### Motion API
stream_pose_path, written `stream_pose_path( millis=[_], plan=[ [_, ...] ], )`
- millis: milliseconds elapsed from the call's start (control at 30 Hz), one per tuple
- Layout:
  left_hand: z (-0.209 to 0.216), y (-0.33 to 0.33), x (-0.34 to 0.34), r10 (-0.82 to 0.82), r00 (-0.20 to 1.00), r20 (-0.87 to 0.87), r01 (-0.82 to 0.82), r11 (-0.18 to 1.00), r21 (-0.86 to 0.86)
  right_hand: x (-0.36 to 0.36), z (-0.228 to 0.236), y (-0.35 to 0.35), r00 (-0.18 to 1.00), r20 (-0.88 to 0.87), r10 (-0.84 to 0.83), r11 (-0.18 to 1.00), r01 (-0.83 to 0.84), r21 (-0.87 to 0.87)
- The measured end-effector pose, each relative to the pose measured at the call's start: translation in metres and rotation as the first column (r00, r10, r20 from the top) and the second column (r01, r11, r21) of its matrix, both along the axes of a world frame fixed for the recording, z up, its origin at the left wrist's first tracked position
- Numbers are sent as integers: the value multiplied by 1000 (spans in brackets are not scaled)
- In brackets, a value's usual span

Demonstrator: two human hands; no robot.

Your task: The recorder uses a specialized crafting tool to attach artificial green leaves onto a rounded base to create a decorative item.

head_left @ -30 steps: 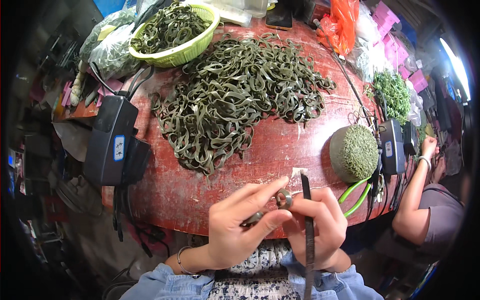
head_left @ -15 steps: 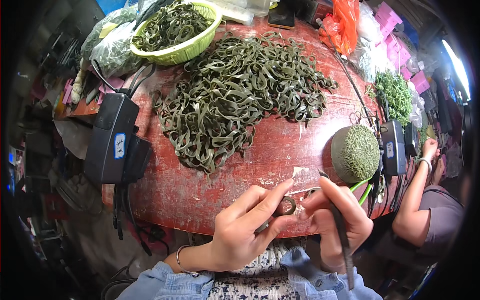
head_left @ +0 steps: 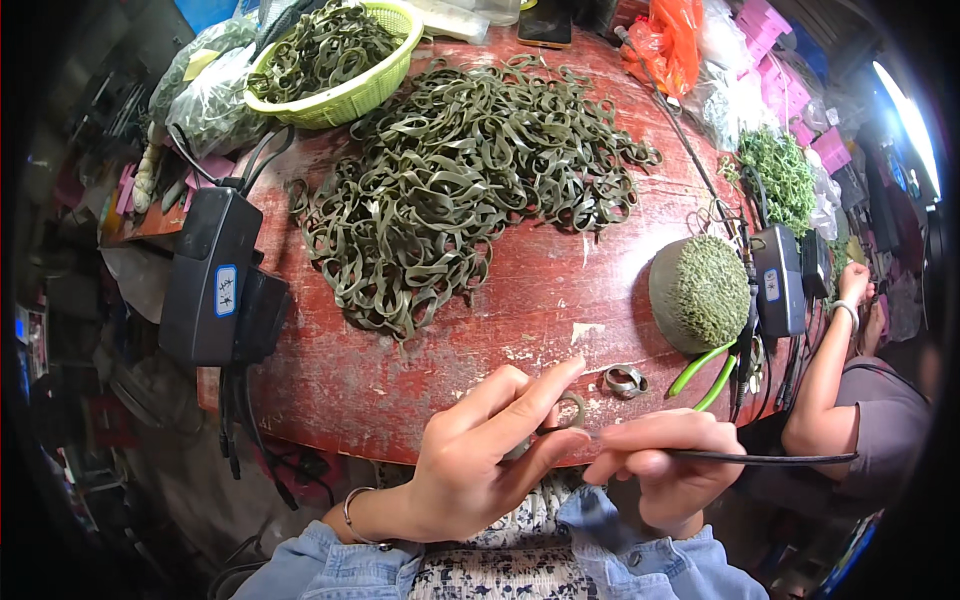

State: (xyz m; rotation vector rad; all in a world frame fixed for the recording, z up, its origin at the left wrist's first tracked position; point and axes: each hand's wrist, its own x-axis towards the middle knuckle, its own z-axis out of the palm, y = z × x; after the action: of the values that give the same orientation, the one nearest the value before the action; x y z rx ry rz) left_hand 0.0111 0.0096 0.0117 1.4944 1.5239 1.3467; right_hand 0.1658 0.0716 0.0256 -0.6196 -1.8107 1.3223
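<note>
At the lower centre of the frame, the left hand (head_left: pixel 480 465) pinches a small green ring (head_left: pixel 572 408) between thumb and forefinger, just over the desk's near edge. The right hand (head_left: pixel 665 468) is closed around a thin dark tool (head_left: pixel 760 458), its tip beside the ring. At upper left, a green basket (head_left: pixel 385 85) holds dark green bands; a larger heap (head_left: pixel 450 190) sprawls across the worn red desk (head_left: pixel 520 290). Cluttered stalls surround it.
</note>
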Motion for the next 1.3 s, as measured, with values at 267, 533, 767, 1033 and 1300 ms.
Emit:
stream_pose_path(
  millis=[267,533,767,1033,1300],
  plan=[
    [3,1,-5,-121,960,252,160,977,-143,0,-4,0,989,-144,36,998,-44,-53],
    [7,3,-6,-136,915,379,212,963,-166,-1,-4,-2,996,-48,-79,994,83,76],
    [0,2,-5,-153,889,431,190,981,-45,2,-5,-10,980,-110,-166,984,156,-89],
    [5,2,-10,-211,820,532,314,943,-109,-3,-7,-14,983,-177,-56,994,37,-107],
    [4,-1,-9,-175,765,619,314,941,-123,-7,-3,-10,980,-195,-32,998,20,-59]
  ],
)
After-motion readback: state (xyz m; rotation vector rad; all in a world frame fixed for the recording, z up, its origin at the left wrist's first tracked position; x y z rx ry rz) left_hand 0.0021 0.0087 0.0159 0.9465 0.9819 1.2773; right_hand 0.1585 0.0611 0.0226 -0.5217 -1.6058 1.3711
